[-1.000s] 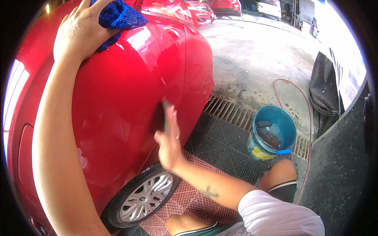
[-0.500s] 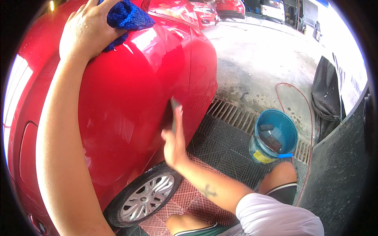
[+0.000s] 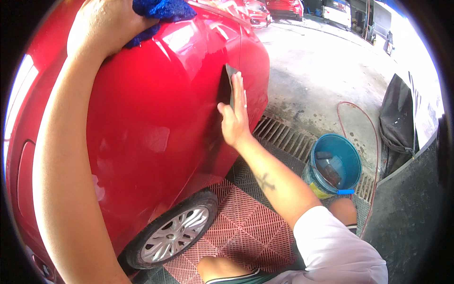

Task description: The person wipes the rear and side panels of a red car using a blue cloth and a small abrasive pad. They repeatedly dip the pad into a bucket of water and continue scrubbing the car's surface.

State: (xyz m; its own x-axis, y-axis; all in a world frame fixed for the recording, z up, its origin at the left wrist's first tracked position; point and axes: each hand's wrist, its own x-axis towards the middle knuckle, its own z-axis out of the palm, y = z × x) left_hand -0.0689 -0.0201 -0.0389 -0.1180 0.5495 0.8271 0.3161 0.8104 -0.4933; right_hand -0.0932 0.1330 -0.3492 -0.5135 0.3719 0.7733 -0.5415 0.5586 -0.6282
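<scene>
Pressing flat against the red car, your right hand holds a dark flat pad to the body panel, fingers stretched straight and upright over it, so the grip is an open palm pinning the pad rather than a closed fist. The pad sits high on the side of the car, near the panel's curved edge, partly hidden behind your fingers. Your left hand rests up on the top of the car, closed over a blue cloth that bunches out from under your fingers and lies on the paint. Below, the car's wheel with its silver rim stands on a red grid mat. To your right, a blue bucket sits on the floor beside a metal drain grate, with a red hose curving across the wet concrete behind it. Your knee shows at the lower edge
</scene>
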